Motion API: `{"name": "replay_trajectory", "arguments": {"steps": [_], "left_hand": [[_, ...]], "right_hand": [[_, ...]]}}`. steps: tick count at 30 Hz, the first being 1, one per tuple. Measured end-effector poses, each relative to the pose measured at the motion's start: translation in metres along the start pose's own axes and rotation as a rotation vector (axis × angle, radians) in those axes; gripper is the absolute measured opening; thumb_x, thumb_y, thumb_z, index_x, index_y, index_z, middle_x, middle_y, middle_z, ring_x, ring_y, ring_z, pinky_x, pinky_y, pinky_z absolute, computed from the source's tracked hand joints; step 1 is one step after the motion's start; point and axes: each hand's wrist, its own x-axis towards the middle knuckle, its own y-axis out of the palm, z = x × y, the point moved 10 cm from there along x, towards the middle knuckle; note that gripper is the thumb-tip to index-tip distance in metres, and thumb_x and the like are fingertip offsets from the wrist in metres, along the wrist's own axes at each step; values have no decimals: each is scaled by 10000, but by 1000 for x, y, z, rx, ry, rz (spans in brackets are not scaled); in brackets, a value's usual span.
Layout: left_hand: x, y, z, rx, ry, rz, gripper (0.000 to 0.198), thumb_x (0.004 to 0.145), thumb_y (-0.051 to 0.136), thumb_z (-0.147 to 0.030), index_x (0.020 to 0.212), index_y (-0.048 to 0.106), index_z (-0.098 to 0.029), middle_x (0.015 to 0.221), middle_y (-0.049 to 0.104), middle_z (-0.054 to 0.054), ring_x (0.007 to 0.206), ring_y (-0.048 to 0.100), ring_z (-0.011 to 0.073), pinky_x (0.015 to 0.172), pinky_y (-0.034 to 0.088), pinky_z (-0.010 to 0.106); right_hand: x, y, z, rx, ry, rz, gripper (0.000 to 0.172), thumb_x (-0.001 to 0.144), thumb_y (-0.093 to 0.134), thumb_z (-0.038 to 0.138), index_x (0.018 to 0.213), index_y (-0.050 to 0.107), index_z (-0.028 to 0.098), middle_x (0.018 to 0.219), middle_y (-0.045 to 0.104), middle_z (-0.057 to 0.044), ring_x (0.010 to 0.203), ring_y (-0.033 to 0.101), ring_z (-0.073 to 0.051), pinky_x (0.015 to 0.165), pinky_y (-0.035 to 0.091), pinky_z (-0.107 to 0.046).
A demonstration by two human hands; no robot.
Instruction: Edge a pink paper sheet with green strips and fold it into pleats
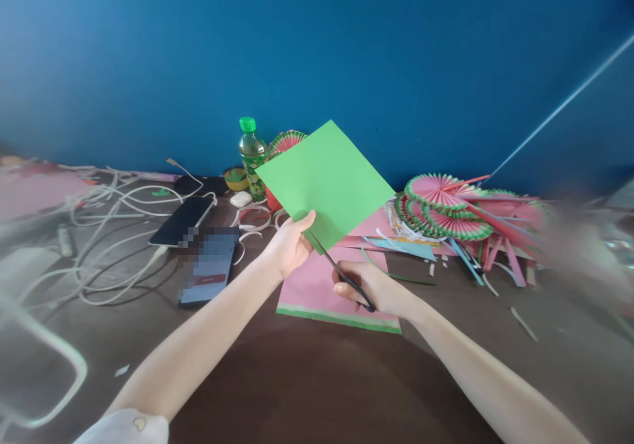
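A square green sheet of paper (pixel 329 180) is held up in the middle of the view, one corner pointing upward. My left hand (pixel 292 244) grips it near its lower edge, thumb on the front face. In my right hand (pixel 364 282) is a pair of dark-handled scissors (pixel 327 257), their blades reaching up to the paper's bottom corner. Whether the blades are parted there I cannot tell. Beneath both hands lies a pink sheet (pixel 317 292) with a white and green strip along its near edge.
Pink and green pleated paper fans (pixel 443 203) are heaped at the right. A green-capped bottle (pixel 252 156) stands behind the green sheet. Two phones (pixel 183 221) and tangled white cables (pixel 106 265) lie at the left. Paper scraps (pixel 524 324) dot the brown table (pixel 277 384); a blue wall (pixel 347 47) rises behind.
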Motion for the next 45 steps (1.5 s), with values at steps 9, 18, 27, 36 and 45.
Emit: {"name": "replay_trajectory", "arguments": {"steps": [9,18,27,36,45], "left_hand": [[-2,3,-2,-52,11,0,156,827,479,-94,901,615,-118,905,686,87,935,626,171,927,453,307],[-2,4,-2,-61,5,7,175,833,467,-90,923,616,-115,894,686,82,917,631,168,918,461,315],[-3,5,-3,-70,12,11,185,837,462,-80,934,616,-113,914,687,79,925,629,162,930,455,311],[-2,2,-2,-66,-6,-27,180,828,476,-80,935,615,-121,917,686,81,907,636,158,906,467,297],[0,4,-7,-29,16,38,163,795,519,-85,909,628,-125,908,691,72,889,638,159,890,471,291]], "right_hand": [[1,-1,-2,22,24,-6,383,733,554,539,716,422,180,591,372,56,455,416,-61,392,433,-189],[2,-1,-3,35,31,-16,379,716,579,526,700,423,181,565,354,60,449,396,-64,364,445,-197],[2,-4,-3,17,28,-36,374,724,570,523,695,423,180,578,360,55,445,393,-62,352,431,-192],[1,-4,-5,-8,39,-36,368,724,573,515,700,426,179,587,365,56,450,403,-58,357,448,-186],[0,-7,-7,-8,44,-37,377,721,575,520,694,425,176,582,372,60,432,416,-50,363,428,-171]]}}
